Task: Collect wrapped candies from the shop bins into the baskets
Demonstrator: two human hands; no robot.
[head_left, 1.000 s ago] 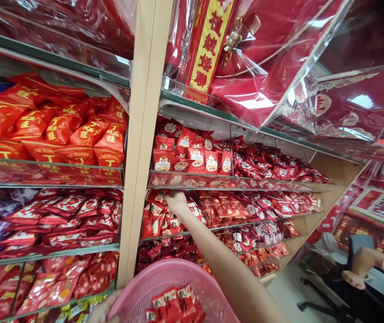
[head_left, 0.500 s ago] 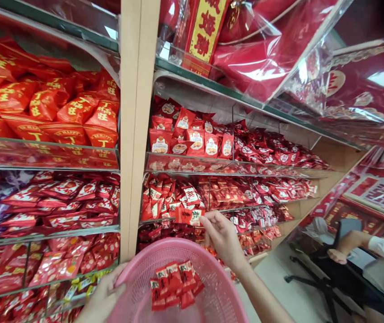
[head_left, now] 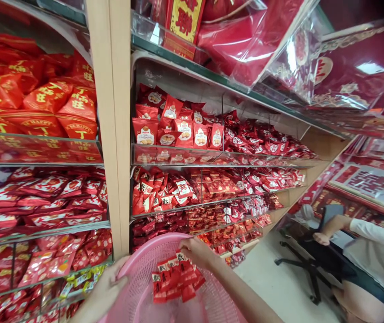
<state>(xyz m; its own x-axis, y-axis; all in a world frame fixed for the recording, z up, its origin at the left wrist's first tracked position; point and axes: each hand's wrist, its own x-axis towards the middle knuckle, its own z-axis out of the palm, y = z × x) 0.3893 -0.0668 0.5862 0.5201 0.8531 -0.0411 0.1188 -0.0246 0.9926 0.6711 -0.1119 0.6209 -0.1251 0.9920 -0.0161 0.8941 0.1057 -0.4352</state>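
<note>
My left hand [head_left: 109,285] is closed around the left rim of a pink plastic basket [head_left: 141,264], which has a perforated wall. Inside the basket lies a small pile of red snack packets [head_left: 174,282] with black characters on pale patches. Over the pile, my right hand [head_left: 195,252] reaches in past the far rim, its fingers pinched at a red snack packet [head_left: 180,259] that overlaps the others. Behind the basket, a shelf compartment holds similar red and white packets [head_left: 154,193].
Shelves of red packets [head_left: 185,130] stand ahead, behind clear front strips. A wooden post [head_left: 112,112] divides them from orange-red bags [head_left: 46,94] at left. Plastic-wrapped red goods [head_left: 235,45] hang over the upper shelf. At right, a person [head_left: 373,255] sits near a chair base [head_left: 308,273].
My right hand has moved from in front of the shelf down and left into the basket with a red snack packet. The view has shifted right; the left hand still grips the rim.
</note>
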